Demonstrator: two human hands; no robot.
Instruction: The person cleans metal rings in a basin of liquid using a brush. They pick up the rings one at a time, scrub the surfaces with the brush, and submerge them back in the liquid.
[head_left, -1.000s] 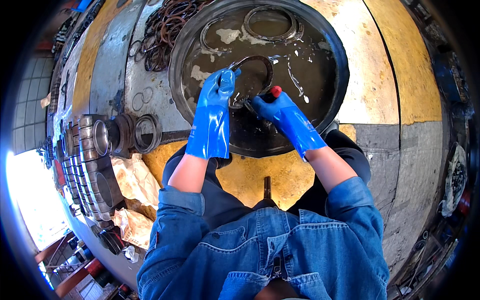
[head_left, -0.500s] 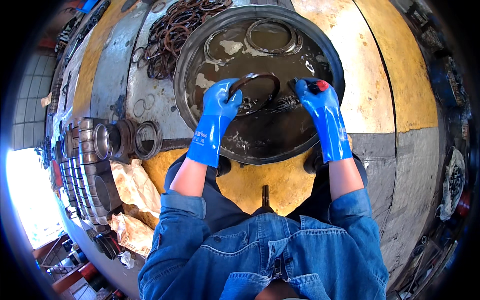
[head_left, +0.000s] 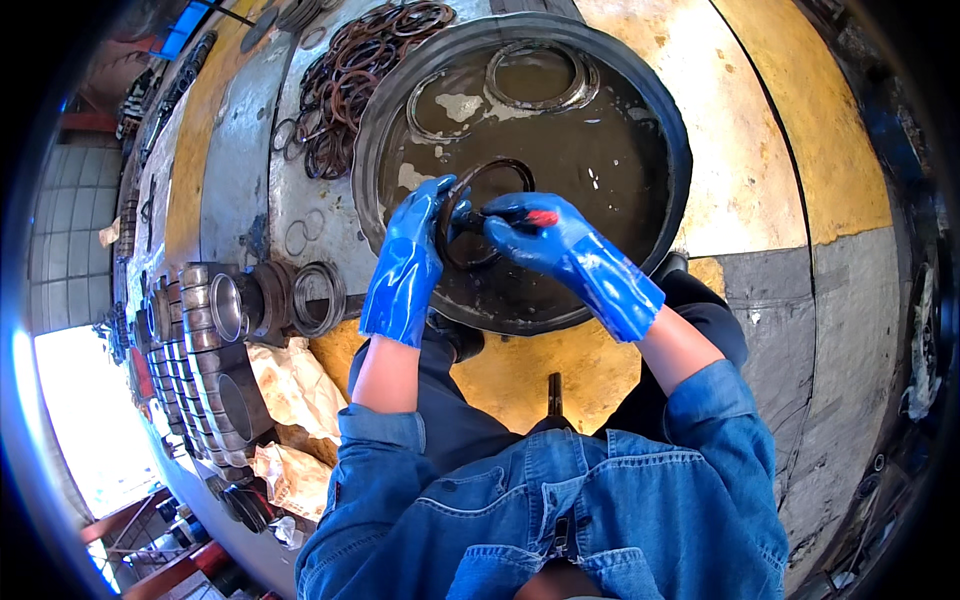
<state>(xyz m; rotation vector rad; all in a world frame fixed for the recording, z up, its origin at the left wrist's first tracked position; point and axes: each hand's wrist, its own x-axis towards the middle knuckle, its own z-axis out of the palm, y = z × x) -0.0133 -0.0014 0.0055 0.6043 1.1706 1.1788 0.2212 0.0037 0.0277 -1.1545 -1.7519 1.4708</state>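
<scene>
Both my hands wear blue rubber gloves. My left hand grips a dark metal ring by its left edge and holds it upright over a large round black basin of murky liquid. My right hand holds a red-handled brush against the ring's lower part. Two more rings lie sunk in the liquid at the far side of the basin.
A heap of rusty rings lies left of the basin on the grey and yellow floor. Metal cylinder sleeves and rings stand in rows at the left, beside crumpled paper. My knees flank the basin's near rim.
My right hand has swung back from the basin's right side to the ring and now presses the brush against it. My left hand keeps holding the ring.
</scene>
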